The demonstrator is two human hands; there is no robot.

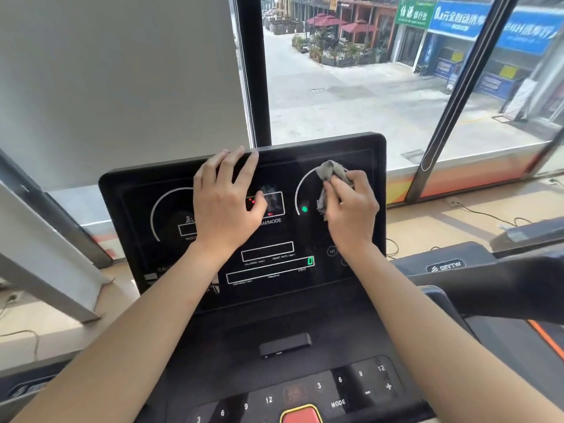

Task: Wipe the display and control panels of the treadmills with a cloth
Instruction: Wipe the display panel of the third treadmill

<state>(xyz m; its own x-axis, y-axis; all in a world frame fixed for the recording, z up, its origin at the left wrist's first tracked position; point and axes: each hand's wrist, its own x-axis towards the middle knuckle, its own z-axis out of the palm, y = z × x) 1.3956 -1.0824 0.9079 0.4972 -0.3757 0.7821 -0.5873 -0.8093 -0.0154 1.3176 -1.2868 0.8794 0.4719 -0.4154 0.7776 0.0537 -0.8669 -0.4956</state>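
Here is the right hand (pixel 351 209) up on the display (pixel 363 154), its fingers (pixel 335 183) pinched round a bunched grey cloth (pixel 331 178) and pressing it on the arc of the right-hand dial (pixel 297 193). The left hand (pixel 227 203) lies flat on the upper middle of the screen, grasping nothing, with its fingers spread and their tips at the top edge, by the look of it to steady the panel. To my eye the wad is too tight. Opened out under a flat palm it would cover more glass per pass. Overlapping strokes along the width would suit, and the bracing hand will have to shift so the patch beneath it gets wiped too. A light touch seems wise, since the green lamp beside the cloth says the console is live. The display is a wide slab with its long axis running left to right, its face tilted back up at the person and its top edge toward the window (pixel 366 87). The cloth trails a loose tail downward. Below, the control panel (pixel 335 389) with its number keys looks to be waiting its turn.
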